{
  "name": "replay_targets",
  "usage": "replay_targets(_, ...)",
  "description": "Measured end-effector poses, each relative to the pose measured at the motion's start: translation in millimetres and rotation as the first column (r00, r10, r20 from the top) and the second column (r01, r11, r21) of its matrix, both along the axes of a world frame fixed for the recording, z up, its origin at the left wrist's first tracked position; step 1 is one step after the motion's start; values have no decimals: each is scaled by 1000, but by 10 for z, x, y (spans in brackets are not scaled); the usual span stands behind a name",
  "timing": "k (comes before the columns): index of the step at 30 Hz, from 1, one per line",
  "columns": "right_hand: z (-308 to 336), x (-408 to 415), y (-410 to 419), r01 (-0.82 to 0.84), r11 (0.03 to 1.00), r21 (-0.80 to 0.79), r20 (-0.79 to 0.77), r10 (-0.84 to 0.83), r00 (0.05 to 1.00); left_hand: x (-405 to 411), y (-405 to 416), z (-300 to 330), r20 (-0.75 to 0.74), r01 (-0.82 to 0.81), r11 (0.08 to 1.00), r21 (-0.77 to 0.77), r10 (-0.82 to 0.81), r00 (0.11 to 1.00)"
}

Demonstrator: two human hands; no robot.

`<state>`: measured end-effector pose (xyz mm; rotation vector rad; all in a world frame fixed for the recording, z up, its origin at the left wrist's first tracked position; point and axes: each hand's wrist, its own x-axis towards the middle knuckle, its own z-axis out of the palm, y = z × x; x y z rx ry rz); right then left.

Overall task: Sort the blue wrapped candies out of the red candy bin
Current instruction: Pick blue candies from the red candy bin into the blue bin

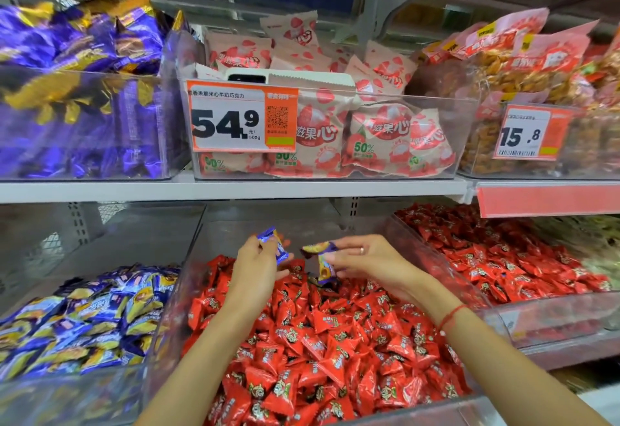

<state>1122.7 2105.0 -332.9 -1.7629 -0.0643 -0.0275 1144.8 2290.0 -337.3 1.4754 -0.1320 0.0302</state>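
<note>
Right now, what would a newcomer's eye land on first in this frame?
Two hands meet at the centre above the heaped red candy bin: the left hand and the right hand each pinch blue wrapped candies. On the shelf above, an orange price tag reading 54.9 stands out; a bin of blue-and-yellow candies sits lower left.

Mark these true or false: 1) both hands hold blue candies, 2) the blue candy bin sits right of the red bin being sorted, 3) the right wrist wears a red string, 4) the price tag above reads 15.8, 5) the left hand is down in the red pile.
1) True: the left hand and the right hand each pinch blue candies.
2) False: the blue candy bin is to the left of the red bin.
3) True: red string.
4) False: the price tag directly above reads 54.9.
5) False: it is raised above the pile.
</note>
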Motion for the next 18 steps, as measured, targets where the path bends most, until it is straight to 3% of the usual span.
replay_targets(3, 47, -50, 159, -56, 991, 119, 10, 55, 998, -43, -39, 11, 0, 59, 997, 54, -59, 998)
replay_targets(6, 19, -51, 325, 13, 996, 90, 57, -18, 998, -105, -44, 66, 3, 133, 991, -1, -133, 991)
replay_targets(9, -23, -25, 399, 102, 990, 94, 87, -110, 990, -126, -47, 30, 79, 177, 984, 34, -179, 981)
replay_targets(11, -35, -19, 404, 50, 987, 153, 78, -62, 995, -137, -53, -1, 151, 193, 979, 61, -200, 968)
replay_targets(15, 2, -52, 361, -79, 938, 336, 49, 67, 997, -122, -31, -47, 292, 63, 997, 44, -73, 953)
replay_targets(17, 12, -19, 307, -5, 950, 311, 22, -2, 1000, -118, -14, -67, 307, 9, 999, 35, -19, 952)
replay_targets(18, -5, 21, 266, 62, 973, 223, 13, -66, 998, -117, -10, -72, 310, 4, 999, 52, -20, 951)
